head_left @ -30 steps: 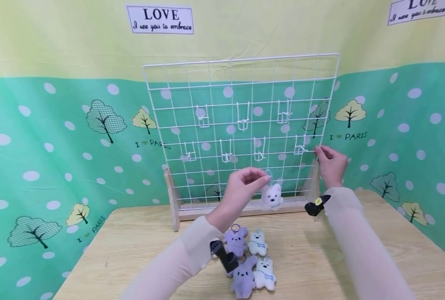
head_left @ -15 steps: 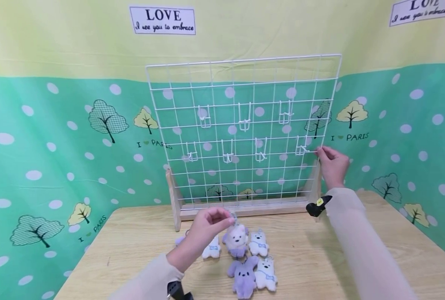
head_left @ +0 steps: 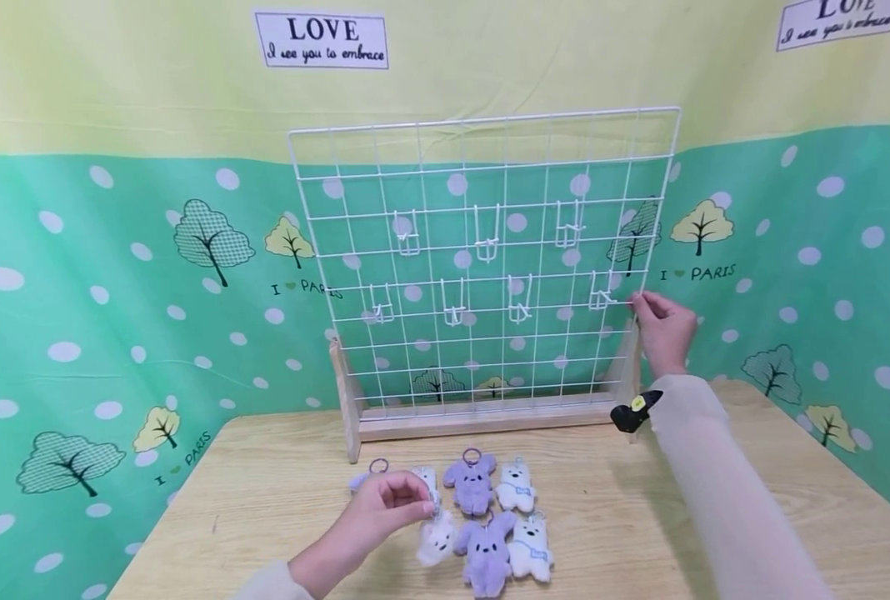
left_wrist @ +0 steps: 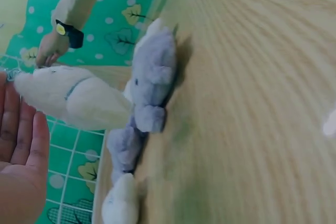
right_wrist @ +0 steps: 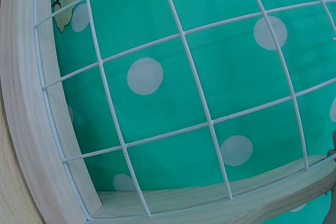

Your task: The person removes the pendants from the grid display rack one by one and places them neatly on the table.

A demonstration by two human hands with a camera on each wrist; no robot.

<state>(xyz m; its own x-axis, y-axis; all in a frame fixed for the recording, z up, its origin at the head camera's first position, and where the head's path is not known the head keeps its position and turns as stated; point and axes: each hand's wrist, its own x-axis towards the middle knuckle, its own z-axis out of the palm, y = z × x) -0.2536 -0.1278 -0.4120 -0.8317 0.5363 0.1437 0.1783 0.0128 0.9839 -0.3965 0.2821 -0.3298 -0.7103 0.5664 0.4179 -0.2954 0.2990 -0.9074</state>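
Low over the table, my left hand [head_left: 385,504] pinches the ring of a white bear plush keychain [head_left: 437,542]. The bear [left_wrist: 79,95] dangles beside the palm in the left wrist view. Purple long-eared plush keychains [head_left: 487,554] and other white bear keychains [head_left: 531,548] lie close to it on the table, one partly behind my left hand. At the right side of the white wire grid panel [head_left: 482,125], my right hand [head_left: 666,332] grips the edge wire between thumb and fingers. Several white hooks [head_left: 520,310] hang on the grid in two rows.
A wooden stand [head_left: 490,425] with side uprights [head_left: 346,400] supports the grid on the wooden table [head_left: 625,517]. Behind it hangs a green and yellow curtain [head_left: 152,333] printed with dots and trees. The right wrist view shows bare grid wires [right_wrist: 194,72] up close.
My left hand has carried the white bear keychain down and left, from in front of the grid to the plush keychains. My right hand has stayed at the grid's edge.
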